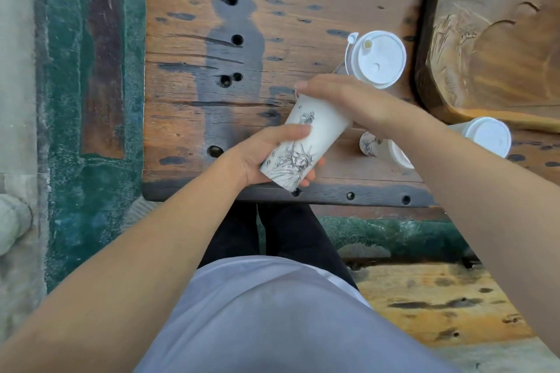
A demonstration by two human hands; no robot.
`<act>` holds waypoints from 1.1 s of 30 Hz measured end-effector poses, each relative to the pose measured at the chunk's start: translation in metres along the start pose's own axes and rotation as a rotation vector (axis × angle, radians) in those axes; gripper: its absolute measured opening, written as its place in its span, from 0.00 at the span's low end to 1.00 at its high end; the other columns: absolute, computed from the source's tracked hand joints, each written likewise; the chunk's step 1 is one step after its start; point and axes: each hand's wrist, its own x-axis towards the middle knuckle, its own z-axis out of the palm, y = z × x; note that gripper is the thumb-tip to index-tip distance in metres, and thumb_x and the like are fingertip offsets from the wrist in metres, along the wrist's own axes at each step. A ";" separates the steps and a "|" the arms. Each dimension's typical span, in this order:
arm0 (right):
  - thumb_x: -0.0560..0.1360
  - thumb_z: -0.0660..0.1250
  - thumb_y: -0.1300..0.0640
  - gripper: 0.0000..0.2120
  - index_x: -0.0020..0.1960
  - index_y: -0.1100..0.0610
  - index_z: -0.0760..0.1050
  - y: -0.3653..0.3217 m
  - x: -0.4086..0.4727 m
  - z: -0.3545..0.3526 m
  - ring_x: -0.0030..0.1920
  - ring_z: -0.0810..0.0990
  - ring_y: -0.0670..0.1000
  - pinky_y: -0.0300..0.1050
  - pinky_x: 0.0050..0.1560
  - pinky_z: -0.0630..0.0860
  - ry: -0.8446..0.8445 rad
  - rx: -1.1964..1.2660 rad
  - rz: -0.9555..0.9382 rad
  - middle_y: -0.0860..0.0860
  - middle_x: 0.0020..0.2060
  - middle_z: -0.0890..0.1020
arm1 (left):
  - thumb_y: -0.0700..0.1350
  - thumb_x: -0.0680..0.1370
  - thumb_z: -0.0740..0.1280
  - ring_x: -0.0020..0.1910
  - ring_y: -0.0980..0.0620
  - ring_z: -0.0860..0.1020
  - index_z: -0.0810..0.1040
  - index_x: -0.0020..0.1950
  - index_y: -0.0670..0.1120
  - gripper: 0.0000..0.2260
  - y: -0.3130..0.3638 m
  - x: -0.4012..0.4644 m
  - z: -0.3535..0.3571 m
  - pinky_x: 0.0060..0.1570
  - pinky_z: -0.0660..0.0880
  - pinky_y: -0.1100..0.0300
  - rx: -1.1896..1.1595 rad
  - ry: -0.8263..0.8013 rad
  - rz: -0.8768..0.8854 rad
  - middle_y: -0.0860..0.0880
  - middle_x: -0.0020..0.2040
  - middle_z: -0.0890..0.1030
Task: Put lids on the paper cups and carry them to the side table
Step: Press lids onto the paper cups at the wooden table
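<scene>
A white paper cup (306, 142) with black ink drawings is tilted over the near edge of the wooden table (212, 85). My left hand (269, 157) grips its lower body. My right hand (342, 100) covers its top; what lies under the palm is hidden. Behind it stands a cup with a white lid (377, 59) on it. Another lidded cup (485, 136) stands at the right. A further printed cup (378, 148) lies on its side under my right forearm.
A large carved wooden slab (491, 39) takes up the table's right back part. Dark round holes dot the tabletop. A wooden bench (439, 303) sits low at the right, green patterned floor (91, 191) at the left.
</scene>
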 end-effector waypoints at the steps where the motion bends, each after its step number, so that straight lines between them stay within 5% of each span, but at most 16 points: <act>1: 0.78 0.69 0.40 0.15 0.52 0.52 0.79 -0.004 0.001 -0.001 0.37 0.83 0.47 0.40 0.37 0.76 -0.012 0.014 0.002 0.48 0.40 0.84 | 0.56 0.57 0.86 0.33 0.42 0.83 0.81 0.57 0.38 0.36 -0.003 0.001 0.002 0.35 0.83 0.53 -0.100 -0.028 0.007 0.38 0.44 0.84; 10: 0.75 0.71 0.36 0.18 0.45 0.52 0.81 -0.001 0.017 0.010 0.36 0.84 0.50 0.44 0.38 0.78 0.381 0.140 0.078 0.49 0.38 0.85 | 0.60 0.77 0.68 0.37 0.45 0.83 0.79 0.60 0.43 0.22 0.016 0.001 0.038 0.31 0.83 0.55 -0.641 0.094 0.047 0.42 0.48 0.82; 15: 0.78 0.67 0.39 0.16 0.44 0.51 0.81 0.003 0.014 0.011 0.44 0.82 0.56 0.51 0.48 0.78 0.195 0.321 0.276 0.54 0.42 0.85 | 0.59 0.80 0.69 0.40 0.35 0.86 0.79 0.68 0.42 0.24 0.023 -0.008 0.051 0.31 0.84 0.48 -0.776 0.156 0.017 0.37 0.57 0.82; 19: 0.76 0.69 0.36 0.22 0.53 0.53 0.85 0.001 0.014 0.012 0.49 0.87 0.55 0.51 0.53 0.81 0.172 0.384 0.206 0.56 0.50 0.89 | 0.60 0.80 0.69 0.39 0.45 0.86 0.81 0.59 0.46 0.19 0.026 -0.013 0.054 0.36 0.84 0.50 -0.501 0.298 0.060 0.44 0.46 0.86; 23: 0.68 0.74 0.31 0.32 0.61 0.53 0.83 0.000 0.012 0.014 0.52 0.89 0.54 0.58 0.62 0.82 0.145 0.324 0.136 0.51 0.52 0.89 | 0.62 0.66 0.80 0.53 0.44 0.87 0.72 0.74 0.46 0.41 0.032 -0.016 0.050 0.44 0.83 0.36 -0.185 0.508 0.159 0.44 0.62 0.85; 26: 0.76 0.69 0.37 0.25 0.62 0.55 0.83 0.002 0.009 0.021 0.56 0.88 0.59 0.60 0.64 0.81 0.074 0.395 0.140 0.55 0.54 0.89 | 0.61 0.71 0.79 0.53 0.40 0.87 0.74 0.72 0.45 0.36 0.038 -0.022 0.051 0.42 0.83 0.37 -0.117 0.522 0.162 0.41 0.62 0.84; 28: 0.78 0.67 0.39 0.23 0.63 0.54 0.82 0.004 0.007 0.020 0.55 0.88 0.56 0.55 0.60 0.83 0.076 0.520 0.199 0.55 0.56 0.88 | 0.64 0.77 0.70 0.48 0.39 0.88 0.78 0.68 0.46 0.27 0.043 -0.028 0.050 0.38 0.84 0.42 -0.053 0.515 0.116 0.40 0.57 0.86; 30: 0.78 0.66 0.40 0.21 0.61 0.55 0.81 0.008 0.008 0.015 0.46 0.88 0.54 0.49 0.46 0.86 0.028 0.680 0.283 0.55 0.51 0.88 | 0.65 0.81 0.64 0.36 0.44 0.86 0.78 0.64 0.45 0.26 0.043 -0.032 0.040 0.36 0.84 0.43 0.066 0.637 0.120 0.41 0.47 0.85; 33: 0.76 0.68 0.40 0.20 0.57 0.54 0.80 0.016 0.008 0.013 0.40 0.88 0.56 0.44 0.40 0.82 0.006 0.875 0.381 0.55 0.46 0.87 | 0.63 0.79 0.69 0.32 0.52 0.77 0.75 0.60 0.44 0.24 0.035 -0.033 0.015 0.42 0.84 0.49 0.168 0.880 0.263 0.49 0.39 0.77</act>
